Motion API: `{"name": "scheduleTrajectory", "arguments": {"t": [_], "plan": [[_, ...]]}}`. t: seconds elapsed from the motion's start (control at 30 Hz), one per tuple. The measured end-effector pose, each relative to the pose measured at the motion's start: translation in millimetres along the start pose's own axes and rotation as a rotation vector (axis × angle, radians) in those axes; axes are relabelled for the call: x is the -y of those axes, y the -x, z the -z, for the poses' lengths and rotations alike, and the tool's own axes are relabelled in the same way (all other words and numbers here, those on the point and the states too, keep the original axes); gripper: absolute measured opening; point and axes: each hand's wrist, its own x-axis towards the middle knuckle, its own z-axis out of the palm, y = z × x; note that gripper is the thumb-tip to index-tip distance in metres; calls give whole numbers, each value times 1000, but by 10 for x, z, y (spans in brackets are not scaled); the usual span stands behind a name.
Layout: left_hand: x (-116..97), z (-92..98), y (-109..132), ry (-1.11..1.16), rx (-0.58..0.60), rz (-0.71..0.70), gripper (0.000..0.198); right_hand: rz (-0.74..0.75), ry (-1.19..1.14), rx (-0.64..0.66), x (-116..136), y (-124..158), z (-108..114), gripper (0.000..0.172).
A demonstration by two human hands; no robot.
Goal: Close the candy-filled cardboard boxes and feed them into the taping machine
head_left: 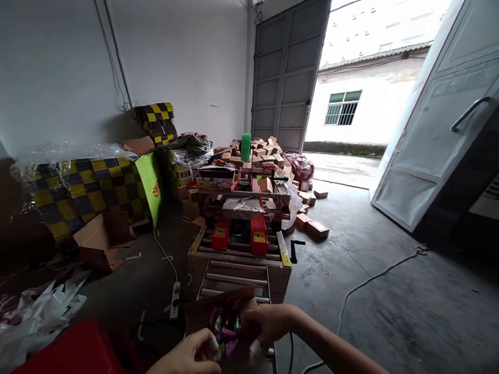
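Note:
An open cardboard box (pixel 199 315) sits on the near rollers, filled with small purple and green wrapped packets (pixel 229 332). My left hand (pixel 191 356) is closed at the box's near left side, thumb and fingers bent round its edge beside the packets. On the other side, my right hand (pixel 262 324) curls its fingers over the right wall of the box. Both hands have something white at the fingertips. Shadow and the hands hide part of the box's near side.
Beyond the box, a roller conveyor (pixel 235 277) leads to a taping machine (pixel 239 225) with a green tape roll (pixel 245 147). Small cartons (pixel 317 229) lie heaped behind. A red stool (pixel 65 368) is at left, near a power strip (pixel 175 300). A cable (pixel 361 285) crosses the floor.

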Motion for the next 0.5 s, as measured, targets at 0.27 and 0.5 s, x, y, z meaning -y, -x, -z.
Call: {"name": "scheduleTrajectory", "arguments": {"t": [0.27,0.5], "plan": [[103,-111,-186,-286,-607,1,31,-292,148,-405,4,-222,-98,30],[231,-130,-226,-438,-1135,174,101,-60,337,-768,280,-127,-563,54]]}}
